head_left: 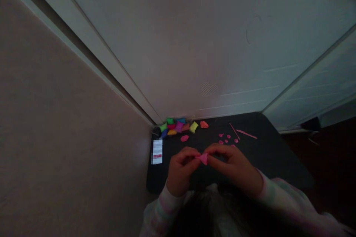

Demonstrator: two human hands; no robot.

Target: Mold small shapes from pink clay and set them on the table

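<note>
A small piece of pink modelling clay (204, 159) is pinched between my two hands above the dark table. My left hand (181, 168) grips its narrow left end with thumb and forefinger. On the wider right end, the thumb and fingers of my right hand (236, 163) press from above and below. Just beyond my hands lie several small pink clay bits (228, 136), partly hidden by my right hand. A flattened pink clay piece (184, 138) rests behind my left hand.
Several colourful clay packets (179, 126) sit at the table's back left, beside an orange clay lump (204, 124). A lit phone (157, 152) lies at the left edge. Two pink modelling tools (247, 134) are at the right. A pale panel (178, 63) rises behind the table (278, 155).
</note>
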